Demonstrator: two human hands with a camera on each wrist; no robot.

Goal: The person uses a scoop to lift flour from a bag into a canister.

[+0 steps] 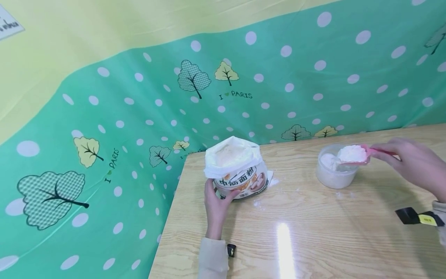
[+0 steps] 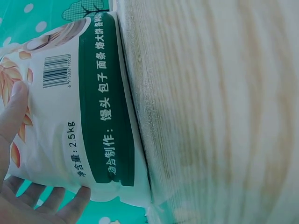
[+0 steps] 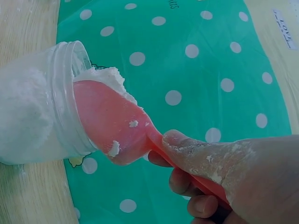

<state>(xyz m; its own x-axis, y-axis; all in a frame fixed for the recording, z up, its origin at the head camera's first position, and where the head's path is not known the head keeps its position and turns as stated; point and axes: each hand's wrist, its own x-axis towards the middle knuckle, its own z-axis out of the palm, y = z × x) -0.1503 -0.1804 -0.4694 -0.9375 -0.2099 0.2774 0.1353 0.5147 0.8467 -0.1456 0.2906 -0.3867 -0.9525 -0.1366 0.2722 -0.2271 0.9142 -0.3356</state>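
Note:
In the head view an open paper bag of flour [image 1: 240, 170] stands on the table, its white top folded outward. My left hand [image 1: 218, 201] grips its near left side, thumb on the printed front. The left wrist view shows the fingertips [image 2: 77, 205] curled round the bag's edge. At the right, my right hand [image 1: 414, 159] holds a pink scoop [image 3: 112, 116] by its handle. White flour [image 1: 352, 154] is heaped in the scoop, which is over the mouth of a clear plastic jar [image 1: 335, 176]. More flour lies inside the jar. Flour dusts my right thumb [image 3: 201, 156].
Spilled flour [image 1: 273, 182] dusts the wooden table [image 1: 313, 224] beside the bag. Behind and to the left hangs a green dotted cloth [image 1: 139, 116]. A black and yellow strap [image 1: 419, 217] hangs at my right wrist.

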